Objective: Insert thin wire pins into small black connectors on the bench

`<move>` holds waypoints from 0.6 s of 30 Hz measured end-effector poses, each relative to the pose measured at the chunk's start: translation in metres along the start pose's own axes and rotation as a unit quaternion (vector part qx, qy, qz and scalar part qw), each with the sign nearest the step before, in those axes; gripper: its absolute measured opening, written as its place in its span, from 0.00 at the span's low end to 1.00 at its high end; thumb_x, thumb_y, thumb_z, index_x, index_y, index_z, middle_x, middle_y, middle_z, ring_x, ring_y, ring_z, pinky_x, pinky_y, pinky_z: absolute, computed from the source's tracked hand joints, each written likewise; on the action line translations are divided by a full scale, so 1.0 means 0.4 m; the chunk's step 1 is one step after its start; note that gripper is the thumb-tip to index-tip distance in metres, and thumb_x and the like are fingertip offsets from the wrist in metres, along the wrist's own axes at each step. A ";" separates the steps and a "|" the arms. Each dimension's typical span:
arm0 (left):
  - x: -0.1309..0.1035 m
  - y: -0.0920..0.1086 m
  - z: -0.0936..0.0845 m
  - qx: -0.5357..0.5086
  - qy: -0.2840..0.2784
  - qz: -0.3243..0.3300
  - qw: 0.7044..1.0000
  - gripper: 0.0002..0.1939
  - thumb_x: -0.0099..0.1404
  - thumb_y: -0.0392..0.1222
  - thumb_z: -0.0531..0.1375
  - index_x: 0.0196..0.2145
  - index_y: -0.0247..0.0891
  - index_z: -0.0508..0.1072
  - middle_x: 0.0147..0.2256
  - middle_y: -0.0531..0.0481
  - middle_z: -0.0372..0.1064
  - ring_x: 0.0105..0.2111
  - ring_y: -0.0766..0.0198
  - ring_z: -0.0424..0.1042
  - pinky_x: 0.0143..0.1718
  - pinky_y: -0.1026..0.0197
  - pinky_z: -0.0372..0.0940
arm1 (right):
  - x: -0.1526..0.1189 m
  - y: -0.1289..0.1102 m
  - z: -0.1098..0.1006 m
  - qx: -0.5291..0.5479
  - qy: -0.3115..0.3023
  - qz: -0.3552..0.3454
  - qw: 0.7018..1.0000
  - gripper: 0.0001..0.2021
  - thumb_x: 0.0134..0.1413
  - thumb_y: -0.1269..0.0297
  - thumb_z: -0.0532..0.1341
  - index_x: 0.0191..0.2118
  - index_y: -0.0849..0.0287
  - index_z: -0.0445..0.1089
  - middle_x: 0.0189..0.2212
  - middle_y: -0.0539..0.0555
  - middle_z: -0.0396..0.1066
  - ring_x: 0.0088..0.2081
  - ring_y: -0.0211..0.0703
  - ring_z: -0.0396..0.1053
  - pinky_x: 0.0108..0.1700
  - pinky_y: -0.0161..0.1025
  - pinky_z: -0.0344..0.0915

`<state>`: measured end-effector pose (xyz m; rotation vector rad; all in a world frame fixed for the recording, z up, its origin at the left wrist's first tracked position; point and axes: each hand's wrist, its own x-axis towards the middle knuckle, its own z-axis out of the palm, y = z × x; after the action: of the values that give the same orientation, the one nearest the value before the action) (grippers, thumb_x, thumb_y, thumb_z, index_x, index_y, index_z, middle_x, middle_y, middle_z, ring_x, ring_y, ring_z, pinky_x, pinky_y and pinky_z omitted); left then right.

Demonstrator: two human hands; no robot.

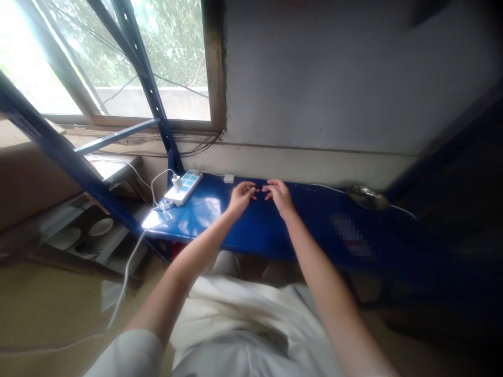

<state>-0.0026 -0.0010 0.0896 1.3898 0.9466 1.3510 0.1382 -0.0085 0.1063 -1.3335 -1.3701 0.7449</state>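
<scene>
Left hand point(242, 198) and right hand point(280, 198) above worktop point(259, 230), fingers loosely curled; cannot tell if holding anything. White plug point(228, 179) beyond left fingers. Any pinch likely needs narrower fingers.

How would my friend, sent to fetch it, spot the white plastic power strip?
Find the blue tabletop, then its left end, near the window. The long white power strip lies there. Unlike the small white block to its right, it has blue panels and a white plug.

The power strip point(184, 187) lies left of the metal dish point(368, 197) on the table point(255, 230).
</scene>
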 end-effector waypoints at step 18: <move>-0.033 0.029 0.015 0.032 -0.030 0.029 0.999 0.16 0.60 0.52 0.55 0.34 0.33 0.67 0.25 0.49 0.70 0.22 0.69 0.69 0.25 0.68 0.61 | -0.018 -0.013 0.018 0.145 0.019 0.043 0.988 0.23 0.45 0.46 0.58 0.15 0.56 0.51 0.09 0.43 0.49 0.13 0.29 0.48 0.15 0.30 0.47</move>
<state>0.0013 -0.0173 0.0978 1.5077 0.9222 1.3234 0.1290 -0.0148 0.1073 -1.1750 -1.1303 0.9352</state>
